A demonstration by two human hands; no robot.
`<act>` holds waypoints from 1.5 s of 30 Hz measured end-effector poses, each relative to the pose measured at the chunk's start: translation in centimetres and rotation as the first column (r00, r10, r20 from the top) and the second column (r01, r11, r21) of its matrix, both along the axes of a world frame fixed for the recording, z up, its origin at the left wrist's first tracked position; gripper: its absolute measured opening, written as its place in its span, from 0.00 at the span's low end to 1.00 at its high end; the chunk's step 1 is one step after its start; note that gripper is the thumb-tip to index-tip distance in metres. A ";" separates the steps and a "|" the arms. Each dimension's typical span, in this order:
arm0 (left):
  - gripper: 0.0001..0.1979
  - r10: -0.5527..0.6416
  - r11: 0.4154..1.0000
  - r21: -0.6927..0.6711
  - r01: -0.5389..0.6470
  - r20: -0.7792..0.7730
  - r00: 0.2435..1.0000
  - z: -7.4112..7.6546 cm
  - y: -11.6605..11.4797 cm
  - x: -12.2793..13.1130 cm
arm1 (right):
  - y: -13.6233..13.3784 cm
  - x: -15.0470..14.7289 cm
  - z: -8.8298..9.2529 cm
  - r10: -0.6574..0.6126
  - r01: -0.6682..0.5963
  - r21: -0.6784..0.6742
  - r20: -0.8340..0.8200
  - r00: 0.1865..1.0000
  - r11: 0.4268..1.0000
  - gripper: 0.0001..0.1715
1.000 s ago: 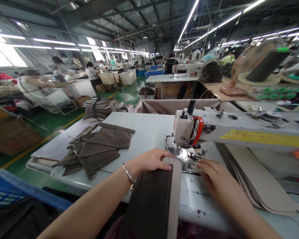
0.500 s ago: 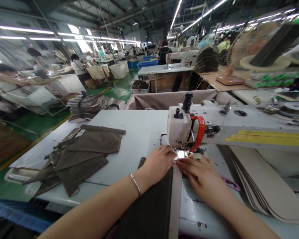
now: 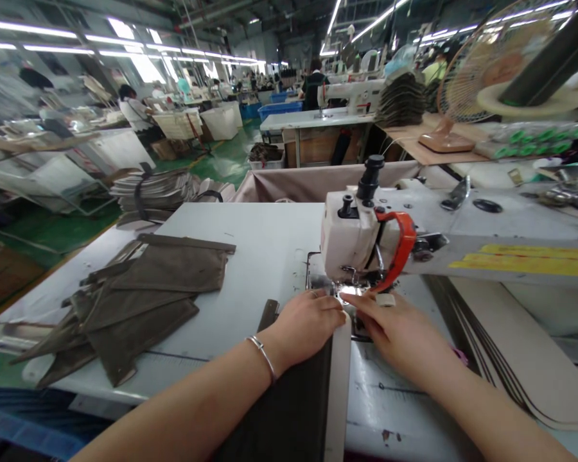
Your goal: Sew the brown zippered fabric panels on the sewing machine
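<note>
A dark brown fabric panel (image 3: 289, 410) lies with a pale strip (image 3: 338, 391) along its right edge, running from the table's front edge towards the sewing machine (image 3: 347, 237). My left hand (image 3: 311, 324) is closed over the panel's far end, fingers bent down at the pale edge just before the needle. On the other side, my right hand (image 3: 399, 333) stretches its index finger to the brightly lit presser foot (image 3: 350, 292). Its other fingers are curled under, and whatever they pinch is hidden. An orange-red guard (image 3: 399, 250) curves down beside the machine head.
Dark fabric pieces (image 3: 158, 276) lie heaped on the left of the white table (image 3: 260, 237). Flat pale panels (image 3: 525, 346) are stacked under the machine arm. A fan (image 3: 446, 138) stands back right. Bundled pieces (image 3: 149, 192) sit at the far left corner. Other people work further off.
My left hand has slid back slightly from the needle onto the panel's end. My right index finger now points at the presser foot. The camera view has shifted a little.
</note>
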State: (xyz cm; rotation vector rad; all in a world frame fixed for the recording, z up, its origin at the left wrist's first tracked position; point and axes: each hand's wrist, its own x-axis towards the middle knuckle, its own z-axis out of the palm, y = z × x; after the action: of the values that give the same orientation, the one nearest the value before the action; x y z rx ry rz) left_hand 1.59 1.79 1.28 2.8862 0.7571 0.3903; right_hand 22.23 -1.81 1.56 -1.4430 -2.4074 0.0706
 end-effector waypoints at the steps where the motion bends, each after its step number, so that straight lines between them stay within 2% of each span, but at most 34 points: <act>1: 0.11 0.006 1.000 -0.003 -0.006 0.007 1.000 0.0 0.0 0.1 | 0.3 -0.1 -0.4 -0.009 0.009 -0.012 0.050 0.999 1.000 0.26; 4: 0.11 0.071 0.997 -0.010 -0.070 0.040 0.997 0.3 0.2 0.0 | 0.6 -0.5 -1.2 -0.011 0.017 -0.048 0.122 0.992 0.999 0.28; 7: 0.11 0.137 0.990 -0.028 -0.135 0.069 0.988 0.7 0.3 -0.1 | 0.5 -0.7 -1.4 -0.022 0.025 -0.018 0.164 0.986 1.000 0.28; 15: 0.11 0.136 0.987 -0.101 -0.127 0.078 0.988 1.2 0.3 -0.2 | 0.2 -0.7 -1.6 -0.022 0.012 0.050 0.204 0.979 0.999 0.28; 22: 0.10 0.113 0.989 -0.102 -0.104 0.083 0.990 1.2 0.5 -0.2 | 0.1 -0.5 -1.9 -0.008 0.006 0.017 0.146 0.989 1.000 0.26; 28: 0.07 0.192 0.971 -0.172 -0.166 0.146 0.971 0.9 0.4 0.0 | 0.3 -1.2 -1.7 -0.083 0.083 0.010 0.206 0.975 0.997 0.23; 32: 0.04 0.277 0.950 -0.194 -0.244 0.164 0.947 1.5 0.1 0.0 | 0.4 -1.3 -1.4 -0.174 0.150 0.120 0.229 0.958 0.981 0.19; 36: 0.06 0.278 0.948 -0.193 -0.254 0.113 0.954 1.6 0.1 0.0 | 0.8 -0.7 -1.3 -0.259 0.220 0.208 0.183 0.948 0.953 0.10; 39: 0.06 0.282 0.945 -0.202 -0.258 0.101 0.954 1.5 0.3 0.0 | 1.0 -0.4 -1.3 -0.280 0.246 0.221 0.139 0.950 0.944 0.11; 45: 0.06 0.249 0.950 -0.217 -0.225 0.092 0.964 1.6 0.4 -0.5 | 1.1 -0.5 -1.0 -0.073 0.061 0.182 0.058 0.996 0.981 0.14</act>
State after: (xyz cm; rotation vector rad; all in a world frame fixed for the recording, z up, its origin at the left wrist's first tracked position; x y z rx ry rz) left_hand 1.07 2.21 2.87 2.5631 1.0613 0.4743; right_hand 21.74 -0.72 0.52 -1.4613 -2.3441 -0.2077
